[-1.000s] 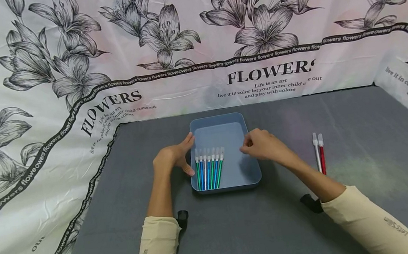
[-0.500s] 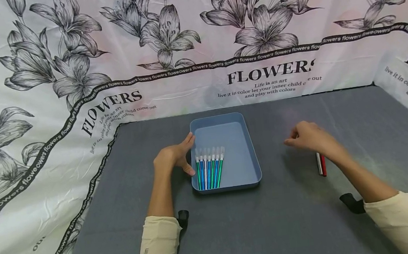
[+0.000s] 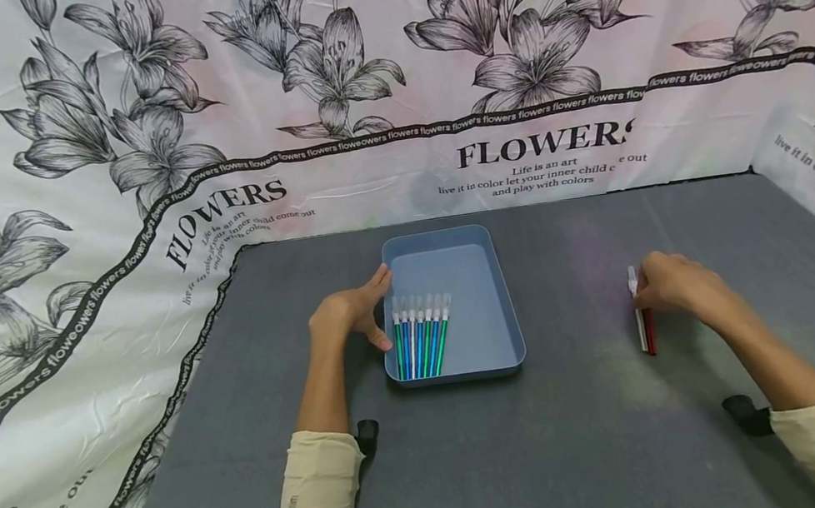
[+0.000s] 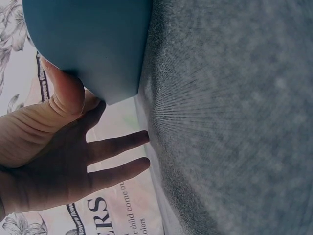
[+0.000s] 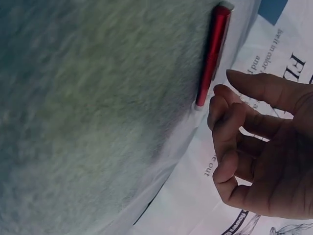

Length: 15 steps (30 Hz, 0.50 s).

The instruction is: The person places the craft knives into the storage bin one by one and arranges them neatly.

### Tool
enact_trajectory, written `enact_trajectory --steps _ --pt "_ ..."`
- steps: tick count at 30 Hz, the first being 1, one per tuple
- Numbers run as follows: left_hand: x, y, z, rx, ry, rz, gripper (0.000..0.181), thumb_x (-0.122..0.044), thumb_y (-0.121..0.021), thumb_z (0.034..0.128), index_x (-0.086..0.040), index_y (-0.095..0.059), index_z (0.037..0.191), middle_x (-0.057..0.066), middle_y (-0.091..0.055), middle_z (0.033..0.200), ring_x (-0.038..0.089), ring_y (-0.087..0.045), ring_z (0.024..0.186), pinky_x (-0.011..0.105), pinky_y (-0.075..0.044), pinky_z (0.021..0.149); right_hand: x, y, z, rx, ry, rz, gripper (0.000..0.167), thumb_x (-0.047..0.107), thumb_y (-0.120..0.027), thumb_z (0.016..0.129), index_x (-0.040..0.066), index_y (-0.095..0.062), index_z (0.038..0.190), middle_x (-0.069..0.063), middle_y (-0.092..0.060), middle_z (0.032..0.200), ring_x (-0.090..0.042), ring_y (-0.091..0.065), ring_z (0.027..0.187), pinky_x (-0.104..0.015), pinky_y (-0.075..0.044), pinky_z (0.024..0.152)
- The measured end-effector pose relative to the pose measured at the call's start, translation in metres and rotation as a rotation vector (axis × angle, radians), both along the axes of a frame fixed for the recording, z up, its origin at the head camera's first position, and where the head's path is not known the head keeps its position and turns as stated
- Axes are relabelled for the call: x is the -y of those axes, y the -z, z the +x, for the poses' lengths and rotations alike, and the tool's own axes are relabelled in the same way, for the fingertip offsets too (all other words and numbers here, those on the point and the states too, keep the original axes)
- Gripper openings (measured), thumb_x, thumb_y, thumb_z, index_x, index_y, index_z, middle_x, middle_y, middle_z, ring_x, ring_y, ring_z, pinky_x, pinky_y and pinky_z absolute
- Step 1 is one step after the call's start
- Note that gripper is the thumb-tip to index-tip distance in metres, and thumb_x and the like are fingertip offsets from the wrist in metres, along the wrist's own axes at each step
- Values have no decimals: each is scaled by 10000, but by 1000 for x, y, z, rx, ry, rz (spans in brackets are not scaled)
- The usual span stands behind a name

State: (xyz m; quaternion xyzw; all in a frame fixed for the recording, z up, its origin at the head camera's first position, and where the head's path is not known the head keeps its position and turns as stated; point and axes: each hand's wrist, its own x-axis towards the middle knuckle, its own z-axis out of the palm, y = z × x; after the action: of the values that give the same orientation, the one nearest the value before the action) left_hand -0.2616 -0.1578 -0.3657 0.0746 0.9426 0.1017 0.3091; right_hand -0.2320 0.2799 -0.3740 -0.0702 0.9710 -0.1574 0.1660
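My left hand (image 3: 351, 315) rests at the left side of a blue-grey tray (image 3: 496, 336), its thumb and a finger touching the rim. In the left wrist view its fingers stretch out straight below the tray wall (image 4: 93, 44). Several slim green, blue and silver pen-like tools (image 3: 424, 344) with clear caps lie side by side in the tray's front left. On the right, my right hand (image 3: 675, 286) is over a red pen-like tool (image 3: 650, 333), beside a silver one (image 3: 639, 320). The right wrist view shows thumb and loosely bent fingers apart, near the red tool (image 5: 212, 58) but not gripping it.
A grey cloth (image 3: 521, 459) covers the table. White flower-printed fabric (image 3: 384, 181) rises behind it and along both sides. Dark wrist-camera mounts (image 3: 746, 415) stick out from the forearms.
My right hand has moved away from above the tray, rightward to the red and silver tools. My left hand stays at the tray's edge, and the tray has not moved.
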Motion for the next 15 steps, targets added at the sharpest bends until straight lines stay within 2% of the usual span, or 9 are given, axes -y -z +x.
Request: enact_trajectory --steps 3,7,11,15 --pt "0 -1 1 -8 3 -6 1293 -354 -892 812 -276 51 1694 -98 220 1758 302 -134 1654 573 -269 1284 -2 0 -1 0 19 16 279 163 -680 950 116 -582 692 9 -480 650 -173 -437 637 -343 -345 591" --pt "0 -1 1 -15 10 -11 1295 -349 -892 813 -265 51 1695 -88 218 1760 304 -135 1654 566 -274 1284 -3 4 -5 21 29 13 250 159 -698 948 68 -600 736 -22 -513 689 -184 -453 658 -337 -361 599" --pt "-1 0 0 -19 9 -14 1292 -347 -893 813 -266 46 1696 -85 212 1762 304 -144 1653 562 -274 1286 -3 9 -8 69 51 -7 271 155 -698 940 69 -595 705 4 -504 657 -152 -443 628 -312 -359 588" --pt "0 0 1 -22 -4 -17 1292 -357 -895 809 -281 41 1696 -88 198 1765 306 -160 1650 573 -282 1279 -4 11 -8 70 55 -19 305 163 -671 934 107 -563 655 26 -484 612 -132 -422 587 -304 -353 569"
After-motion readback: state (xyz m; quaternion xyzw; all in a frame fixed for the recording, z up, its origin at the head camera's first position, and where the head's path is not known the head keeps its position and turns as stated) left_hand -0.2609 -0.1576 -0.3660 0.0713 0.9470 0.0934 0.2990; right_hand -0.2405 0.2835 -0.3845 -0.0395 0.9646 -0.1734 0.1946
